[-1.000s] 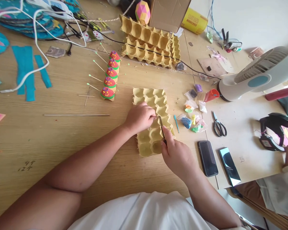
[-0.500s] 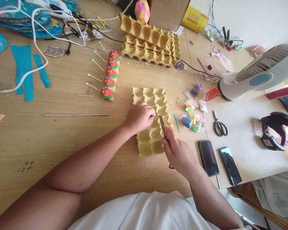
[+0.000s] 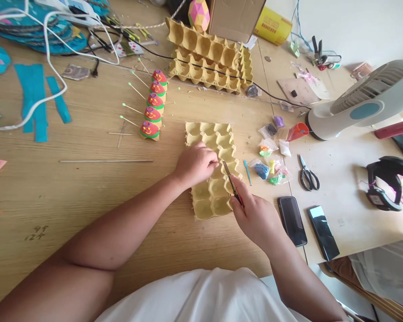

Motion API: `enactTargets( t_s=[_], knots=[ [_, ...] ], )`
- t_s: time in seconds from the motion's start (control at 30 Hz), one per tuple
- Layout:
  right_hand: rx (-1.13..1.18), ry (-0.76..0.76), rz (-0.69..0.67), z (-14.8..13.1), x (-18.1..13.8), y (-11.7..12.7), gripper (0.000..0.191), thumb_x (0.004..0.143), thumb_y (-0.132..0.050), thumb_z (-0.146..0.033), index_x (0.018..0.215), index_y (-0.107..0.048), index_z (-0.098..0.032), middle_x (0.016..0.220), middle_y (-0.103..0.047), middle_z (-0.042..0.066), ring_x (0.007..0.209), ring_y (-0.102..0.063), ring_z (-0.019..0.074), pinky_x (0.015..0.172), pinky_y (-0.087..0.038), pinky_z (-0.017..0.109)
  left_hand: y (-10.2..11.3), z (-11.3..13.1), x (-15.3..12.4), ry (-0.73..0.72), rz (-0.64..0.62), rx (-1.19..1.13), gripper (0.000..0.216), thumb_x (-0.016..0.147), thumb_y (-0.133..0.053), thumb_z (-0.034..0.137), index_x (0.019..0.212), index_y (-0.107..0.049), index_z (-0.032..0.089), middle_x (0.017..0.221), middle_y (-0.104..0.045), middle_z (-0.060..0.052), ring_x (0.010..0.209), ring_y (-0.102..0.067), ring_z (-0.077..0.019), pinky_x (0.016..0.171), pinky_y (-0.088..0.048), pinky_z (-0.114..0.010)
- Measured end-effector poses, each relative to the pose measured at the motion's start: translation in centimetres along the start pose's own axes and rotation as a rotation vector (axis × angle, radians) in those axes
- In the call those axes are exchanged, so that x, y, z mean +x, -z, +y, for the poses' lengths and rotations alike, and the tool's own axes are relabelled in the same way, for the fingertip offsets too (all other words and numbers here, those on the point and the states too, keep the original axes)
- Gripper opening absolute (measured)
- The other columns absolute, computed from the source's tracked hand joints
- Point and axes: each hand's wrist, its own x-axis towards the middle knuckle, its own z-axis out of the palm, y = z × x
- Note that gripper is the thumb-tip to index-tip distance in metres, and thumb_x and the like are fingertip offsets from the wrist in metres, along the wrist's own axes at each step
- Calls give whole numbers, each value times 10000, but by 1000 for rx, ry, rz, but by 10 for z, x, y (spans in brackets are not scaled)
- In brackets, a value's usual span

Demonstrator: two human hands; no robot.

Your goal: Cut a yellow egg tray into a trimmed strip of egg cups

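Right hand gripping craft knife, blade reaching over egg tray lying on tabletop; left hand resting curled on tray, grip unclear. Cutting seemingly unfinished, tray looking whole; painted cup row looking finished.

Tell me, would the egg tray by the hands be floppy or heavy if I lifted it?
This egg tray would probably feel light, since its cups look thin-walled and hollow. Its rows of bumps likely keep it fairly stiff, though its ragged edges suggest it might tear. It seems unlikely to roll, lying flat on the table.
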Motion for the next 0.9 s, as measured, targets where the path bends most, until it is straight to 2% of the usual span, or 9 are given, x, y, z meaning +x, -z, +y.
enactTargets(
  t_s=[0.67, 0.77, 0.9],
  knots=[
    [42, -5, -45, 0, 2, -3, 554, 1018, -402, -293, 1563, -377, -194, 817, -781, 56, 684, -715, 237, 548, -334, 258, 0, 0, 1, -7, 6, 4, 201, 857, -616, 211, 675, -700, 223, 716, -715, -35, 842, -591, -241, 626, -373, -354],
    [139, -21, -77, 0, 3, -1, 551, 1014, -402, -299, 1556, -378, -202, 773, -749, 35, 641, -687, 217, 544, -339, 248, 0, 0, 0, 1, 3, 3, 205, 857, -609, 204, 677, -705, 221, 722, -718, -39, 842, -596, -239, 620, -372, -354],
    [385, -30, -134, 9, 6, 2, 527, 1018, -405, -341, 1536, -380, -243, 706, -672, -18, 592, -629, 185, 560, -387, 245, 1, 1, 0, 2, 2, 4, 208, 861, -612, 213, 673, -700, 221, 703, -707, -39, 834, -594, -238, 615, -369, -350]
  ],
)
